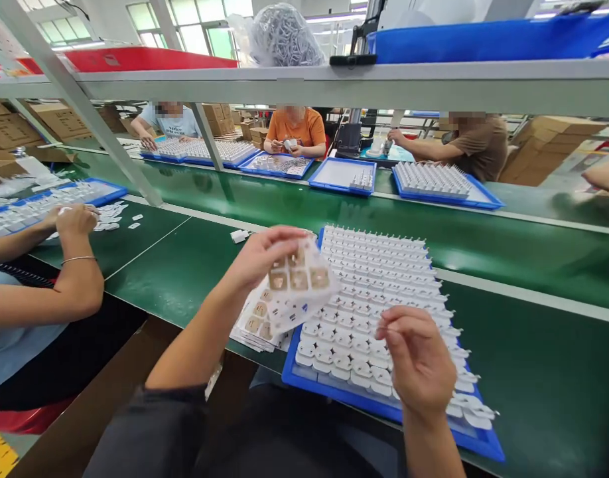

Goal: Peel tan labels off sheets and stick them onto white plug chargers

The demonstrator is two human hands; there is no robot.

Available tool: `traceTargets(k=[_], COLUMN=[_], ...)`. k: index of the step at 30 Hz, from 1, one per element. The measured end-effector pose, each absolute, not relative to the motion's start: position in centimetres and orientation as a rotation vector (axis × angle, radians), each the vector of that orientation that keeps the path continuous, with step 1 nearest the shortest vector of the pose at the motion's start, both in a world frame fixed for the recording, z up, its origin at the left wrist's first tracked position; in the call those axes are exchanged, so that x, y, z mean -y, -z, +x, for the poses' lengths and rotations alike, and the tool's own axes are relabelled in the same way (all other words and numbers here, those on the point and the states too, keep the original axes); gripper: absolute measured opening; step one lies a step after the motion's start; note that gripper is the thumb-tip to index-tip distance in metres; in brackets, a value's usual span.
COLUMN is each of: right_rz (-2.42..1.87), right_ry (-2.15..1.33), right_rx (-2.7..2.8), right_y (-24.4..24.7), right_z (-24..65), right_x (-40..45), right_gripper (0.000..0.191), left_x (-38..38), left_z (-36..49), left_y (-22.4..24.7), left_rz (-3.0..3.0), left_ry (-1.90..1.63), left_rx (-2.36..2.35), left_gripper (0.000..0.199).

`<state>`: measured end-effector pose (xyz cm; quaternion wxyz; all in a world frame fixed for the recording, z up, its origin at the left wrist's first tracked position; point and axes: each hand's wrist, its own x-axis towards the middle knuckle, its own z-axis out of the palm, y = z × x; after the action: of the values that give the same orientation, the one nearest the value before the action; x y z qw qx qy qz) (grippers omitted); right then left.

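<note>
While the left hand (257, 259) holds a sticker sheet (304, 287) over the tray's (309, 384) left edge, presumably for short reaches, the right hand (422, 362) pinches narrowly, contents indiscernible.

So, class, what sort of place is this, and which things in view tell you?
Probably a factory assembly line: a blue tray with rows of similar white parts, people working along a green bench, and cardboard boxes behind.

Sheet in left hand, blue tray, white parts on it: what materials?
Sheet: probably thin film or coated paper, going by its pale, hazy look. Blue tray: likely moulded plastic, evenly coloured. White parts: seemingly rigid plastic, smooth and uniformly white.
</note>
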<state>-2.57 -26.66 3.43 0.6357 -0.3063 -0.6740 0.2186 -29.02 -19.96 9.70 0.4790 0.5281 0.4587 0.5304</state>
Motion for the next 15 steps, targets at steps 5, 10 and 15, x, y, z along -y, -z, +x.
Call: traceTargets(k=[5,10,15], right_rz=[-0.778,-0.824,-0.893], right_ry=[-0.546,-0.548,-0.595], right_rx=[1.325,1.43,1.593], right_y=[-2.0,-1.5,-1.0], right_z=[-0.1,0.7,2.0], right_x=[27.9,29.9,31.3], right_gripper=[0.011,0.014,0.017], left_x=[16.1,17.4,15.9], left_z=[-22.7,-16.6,-18.7], left_y=[-15.5,-18.7,-12.1], left_rz=[1.758,1.996,2.021], left_ry=[-1.285,-1.181,-1.21], left_rx=[-0.789,-0.572,-0.68], left_gripper=[0.022,0.036,0.023])
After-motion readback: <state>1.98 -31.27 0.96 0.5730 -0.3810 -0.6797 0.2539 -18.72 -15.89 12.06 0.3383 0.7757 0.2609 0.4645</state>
